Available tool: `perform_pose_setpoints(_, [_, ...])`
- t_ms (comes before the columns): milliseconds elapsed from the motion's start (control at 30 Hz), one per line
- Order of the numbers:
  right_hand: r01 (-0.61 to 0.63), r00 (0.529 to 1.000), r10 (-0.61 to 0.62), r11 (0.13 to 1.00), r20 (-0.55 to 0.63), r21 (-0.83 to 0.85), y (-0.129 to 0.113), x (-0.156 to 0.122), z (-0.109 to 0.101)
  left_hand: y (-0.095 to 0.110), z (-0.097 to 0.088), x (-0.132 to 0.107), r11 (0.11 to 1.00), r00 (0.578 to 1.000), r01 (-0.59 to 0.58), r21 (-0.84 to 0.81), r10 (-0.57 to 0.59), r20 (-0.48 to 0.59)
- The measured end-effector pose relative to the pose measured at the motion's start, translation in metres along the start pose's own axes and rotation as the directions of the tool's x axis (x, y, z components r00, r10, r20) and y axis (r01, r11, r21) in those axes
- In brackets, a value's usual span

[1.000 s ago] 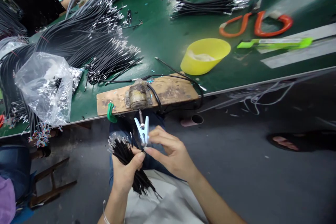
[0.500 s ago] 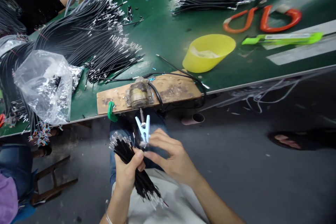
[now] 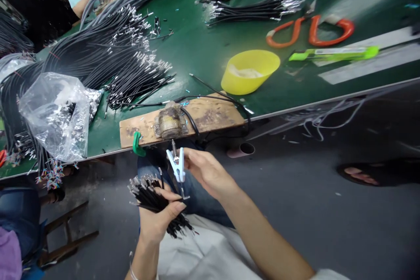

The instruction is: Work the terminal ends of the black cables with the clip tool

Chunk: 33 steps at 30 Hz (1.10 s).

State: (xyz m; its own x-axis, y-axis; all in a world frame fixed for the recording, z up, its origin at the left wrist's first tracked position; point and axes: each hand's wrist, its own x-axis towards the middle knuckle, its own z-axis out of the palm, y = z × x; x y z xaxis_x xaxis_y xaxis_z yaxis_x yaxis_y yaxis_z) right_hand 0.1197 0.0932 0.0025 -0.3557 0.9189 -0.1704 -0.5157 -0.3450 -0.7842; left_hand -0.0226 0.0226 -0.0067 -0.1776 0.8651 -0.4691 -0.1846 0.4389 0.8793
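**Wire bundle in the left hand, peg by the right**

Left hand (image 3: 157, 224): fingers closed around a bundle of black wires (image 3: 144, 196), bright tips fanned ahead of the knuckles, other ends out below the palm. Gripped mid-length, likely to leave both ends free.

Right hand (image 3: 208, 174): fingers bent at the right side of a blue peg (image 3: 177, 167); could not tell whether they pinched it. Below the peg, a thin strand (image 3: 182, 189) ran down beside the left thumb.

Ahead of the fingers, a metal cylinder (image 3: 169, 126) sat on a wooden board (image 3: 216, 113) at the edge of the surface (image 3: 197, 48). Green clamp (image 3: 138, 145) near the board's left end, perhaps to stop it shifting.

Farther beyond the right fingers: yellow cup (image 3: 233, 85) and scissors (image 3: 313, 30), seemingly parked off to one side to leave working room.
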Motion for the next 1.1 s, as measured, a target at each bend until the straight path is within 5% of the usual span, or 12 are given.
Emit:
perform_pose_setpoints(133, [-0.059,0.993,0.053,0.997,0.105,0.054,-0.003,0.007,0.013,0.012,0.007,-0.007,0.992,0.992,-0.103,-0.071,0.098,-0.074])
perform_pose_setpoints(300, [-0.104,0.993,0.094,0.981,0.068,0.166,0.0,0.005,0.019,0.022,0.017,-0.002,0.998,1.0,-0.021,-0.054,0.021,-0.004])
perform_pose_setpoints(467, [-0.125,0.987,0.104,0.976,0.123,0.178,0.003,0.005,0.014,0.012,0.027,-0.01,0.967,0.962,-0.25,-0.055,0.242,-0.129])
perform_pose_setpoints(633, [-0.038,0.999,0.038,0.994,-0.001,0.107,0.017,0.006,-0.01,0.004,0.026,-0.015,0.962,0.953,-0.273,-0.017,0.268,-0.141])
perform_pose_setpoints(800, [0.084,0.983,-0.11,0.981,-0.149,-0.172,0.023,-0.014,-0.029,-0.007,0.017,-0.014,0.982,0.979,-0.184,-0.043,0.179,-0.102])
perform_pose_setpoints(900, [0.253,0.935,-0.329,0.879,-0.132,-0.404,0.019,-0.029,-0.024,-0.015,0.015,-0.016,0.992,0.994,-0.099,-0.078,0.094,-0.061])
perform_pose_setpoints(967, [0.376,0.887,-0.463,0.724,-0.003,-0.578,0.015,-0.035,-0.015,-0.018,0.017,-0.018,0.997,0.998,-0.06,-0.041,0.059,-0.034])
perform_pose_setpoints(1100, [0.505,0.841,-0.453,0.46,0.296,-0.73,0.009,-0.039,-0.001,-0.014,0.024,-0.024,0.996,0.997,-0.074,0.044,0.075,-0.025])
